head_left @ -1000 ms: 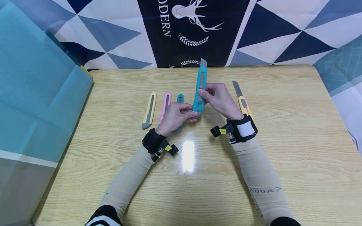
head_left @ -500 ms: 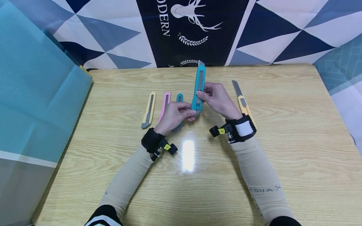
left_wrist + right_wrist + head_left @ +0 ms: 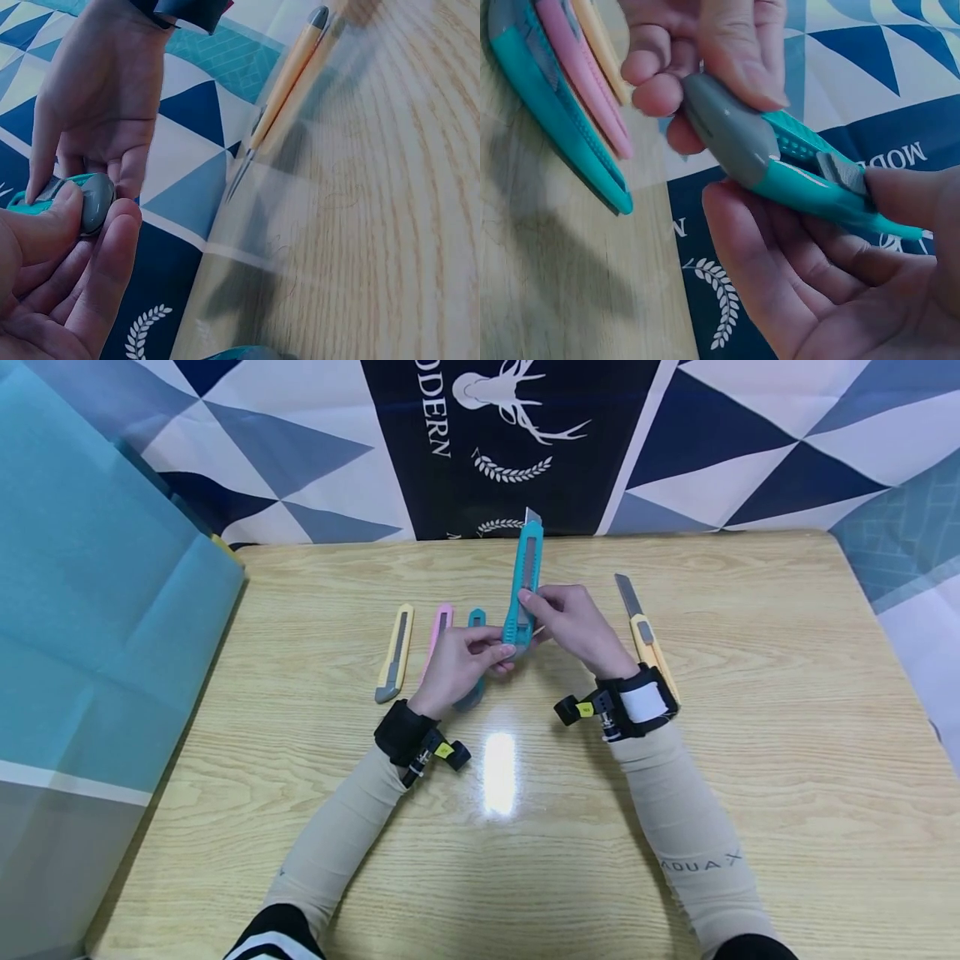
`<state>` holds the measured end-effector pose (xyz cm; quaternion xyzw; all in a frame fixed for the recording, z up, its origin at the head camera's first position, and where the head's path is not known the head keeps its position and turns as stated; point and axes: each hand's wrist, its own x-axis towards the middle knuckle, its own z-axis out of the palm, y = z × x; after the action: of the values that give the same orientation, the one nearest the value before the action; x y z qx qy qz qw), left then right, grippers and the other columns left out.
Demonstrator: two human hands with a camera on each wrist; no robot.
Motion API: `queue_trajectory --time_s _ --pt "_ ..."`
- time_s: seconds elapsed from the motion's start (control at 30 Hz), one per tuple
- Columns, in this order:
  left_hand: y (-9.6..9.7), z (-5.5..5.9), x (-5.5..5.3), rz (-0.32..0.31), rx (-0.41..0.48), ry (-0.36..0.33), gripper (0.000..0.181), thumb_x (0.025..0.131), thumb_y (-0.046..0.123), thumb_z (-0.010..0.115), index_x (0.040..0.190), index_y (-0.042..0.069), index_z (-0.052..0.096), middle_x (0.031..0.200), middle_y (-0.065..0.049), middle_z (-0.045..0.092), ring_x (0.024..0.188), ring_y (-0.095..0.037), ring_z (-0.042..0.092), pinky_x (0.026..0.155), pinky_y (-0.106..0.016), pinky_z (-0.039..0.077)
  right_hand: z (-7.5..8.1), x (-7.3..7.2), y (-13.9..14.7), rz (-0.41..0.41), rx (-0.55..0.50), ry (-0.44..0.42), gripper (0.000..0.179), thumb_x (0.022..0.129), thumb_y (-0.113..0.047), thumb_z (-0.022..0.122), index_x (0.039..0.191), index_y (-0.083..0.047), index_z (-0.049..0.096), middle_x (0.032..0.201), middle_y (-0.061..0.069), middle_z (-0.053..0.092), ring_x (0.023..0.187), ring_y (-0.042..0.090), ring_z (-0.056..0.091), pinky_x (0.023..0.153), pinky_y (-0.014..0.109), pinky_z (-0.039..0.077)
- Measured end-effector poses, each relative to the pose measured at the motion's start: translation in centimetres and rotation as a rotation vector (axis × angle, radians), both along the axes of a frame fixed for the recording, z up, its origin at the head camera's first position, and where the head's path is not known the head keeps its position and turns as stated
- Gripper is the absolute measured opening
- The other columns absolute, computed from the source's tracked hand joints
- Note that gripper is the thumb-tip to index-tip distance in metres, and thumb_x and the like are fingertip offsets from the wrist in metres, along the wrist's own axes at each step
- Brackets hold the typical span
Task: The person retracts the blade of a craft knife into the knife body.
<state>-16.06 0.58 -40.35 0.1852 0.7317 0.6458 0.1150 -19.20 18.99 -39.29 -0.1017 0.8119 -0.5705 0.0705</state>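
Both hands hold a teal utility knife [image 3: 528,556] above the far middle of the table, its tip pointing away and a short length of blade showing. The left hand [image 3: 459,667] pinches the knife's rounded grey end cap [image 3: 98,202] between thumb and fingers. Around the middle of the body, the right hand [image 3: 579,627] grips the knife, with its thumb at the grey slider [image 3: 841,174]. A second teal utility knife [image 3: 477,617] lies on the table, partly hidden behind the left hand. Left of it lie a pink utility knife [image 3: 445,617] and a yellow utility knife [image 3: 395,653].
Another yellow utility knife [image 3: 645,635], its blade far out, lies beside the right wrist. The wooden table [image 3: 787,693] meets a patterned cloth [image 3: 300,452] at its far edge. A blue panel [image 3: 112,577] borders its left side.
Less blade sticks out of the held teal knife than a second ago. Both hands have shifted the knife slightly left, and its tip has risen since half a second ago.
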Motion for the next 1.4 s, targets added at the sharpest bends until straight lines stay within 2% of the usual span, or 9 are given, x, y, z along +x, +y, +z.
queue_trajectory --time_s 0.07,0.17,0.23,0.27,0.4,0.67,0.93,1.13,1.4 --pt "0.0 -0.3 -0.1 0.012 -0.015 0.012 0.022 0.087 -0.004 0.06 0.107 -0.012 0.061 0.087 -0.025 0.067 0.073 -0.031 0.065 0.07 -0.049 0.057 -0.1 0.0 -0.1 0.012 -0.011 -0.023 0.039 0.099 -0.031 0.046 0.101 0.003 0.063 0.086 0.017 0.065 0.07 0.023 0.064 0.061 0.037 0.06" --pt "-0.1 -0.5 -0.2 0.02 -0.006 0.014 0.021 0.087 -0.004 0.06 0.106 -0.013 0.061 0.087 -0.027 0.067 0.073 -0.033 0.065 0.07 -0.051 0.057 -0.3 0.1 -0.4 0.016 -0.025 -0.027 0.041 0.1 -0.033 0.043 0.101 0.003 0.063 0.086 0.018 0.064 0.069 0.024 0.064 0.057 0.034 0.06" --pt "-0.1 -1.4 -0.5 0.027 0.006 0.015 0.021 0.087 -0.002 0.061 0.106 -0.01 0.062 0.087 -0.025 0.067 0.072 -0.033 0.065 0.069 -0.051 0.057 0.1 0.4 -0.6 0.017 -0.034 -0.021 0.041 0.1 -0.03 0.042 0.101 0.005 0.062 0.085 0.02 0.063 0.068 0.026 0.064 0.055 0.032 0.06" --pt "-0.2 -1.5 -0.6 0.032 0.013 0.02 0.021 0.087 -0.002 0.061 0.106 -0.01 0.063 0.087 -0.026 0.067 0.072 -0.033 0.065 0.069 -0.053 0.056 0.1 0.4 -0.7 0.014 -0.039 -0.017 0.041 0.1 -0.03 0.042 0.1 0.006 0.062 0.085 0.02 0.063 0.067 0.027 0.063 0.054 0.032 0.06" --pt "-0.2 -3.2 -1.3 0.054 0.011 0.024 0.02 0.086 0.005 0.064 0.104 -0.004 0.066 0.083 -0.019 0.069 0.069 -0.025 0.066 0.067 -0.049 0.058 0.1 0.5 -1.1 -0.008 -0.037 0.022 0.04 0.1 -0.028 0.042 0.1 0.007 0.063 0.085 0.019 0.063 0.069 0.025 0.063 0.057 0.034 0.06" --pt "-0.2 -3.0 -1.4 0.077 0.017 0.033 0.016 0.085 0.005 0.065 0.099 -0.003 0.067 0.079 -0.016 0.069 0.066 -0.021 0.066 0.065 -0.047 0.059 -0.2 0.3 -1.0 -0.039 -0.048 0.03 0.036 0.099 -0.025 0.045 0.101 0.005 0.064 0.086 0.018 0.063 0.073 0.023 0.063 0.062 0.04 0.06" --pt "-0.1 -3.0 -1.5 0.094 0.049 0.009 0.016 0.084 0.005 0.067 0.097 -0.005 0.067 0.079 -0.018 0.07 0.065 -0.02 0.066 0.063 -0.049 0.058 2.6 2.0 -1.8 -0.033 -0.005 0.05 0.031 0.1 -0.012 0.042 0.102 0.012 0.061 0.087 0.025 0.063 0.076 0.031 0.062 0.066 0.043 0.059" --pt "-0.2 -2.8 -1.6 0.1 0.068 -0.032 0.016 0.083 0.002 0.067 0.096 -0.007 0.067 0.08 -0.022 0.069 0.066 -0.024 0.066 0.065 -0.054 0.057 3.1 2.2 -1.6 -0.031 0.005 0.056 0.03 0.1 -0.011 0.044 0.1 0.012 0.062 0.088 0.026 0.064 0.075 0.032 0.063 0.067 0.04 0.059" --pt "-0.3 -2.9 -1.6 0.106 0.053 -0.019 0.015 0.082 0.006 0.069 0.094 -0.004 0.068 0.079 -0.019 0.069 0.066 -0.021 0.066 0.065 -0.051 0.058 3.3 2.1 -1.6 -0.042 0.013 0.042 0.027 0.098 -0.01 0.047 0.099 0.011 0.064 0.088 0.025 0.065 0.073 0.032 0.064 0.07 0.044 0.058"
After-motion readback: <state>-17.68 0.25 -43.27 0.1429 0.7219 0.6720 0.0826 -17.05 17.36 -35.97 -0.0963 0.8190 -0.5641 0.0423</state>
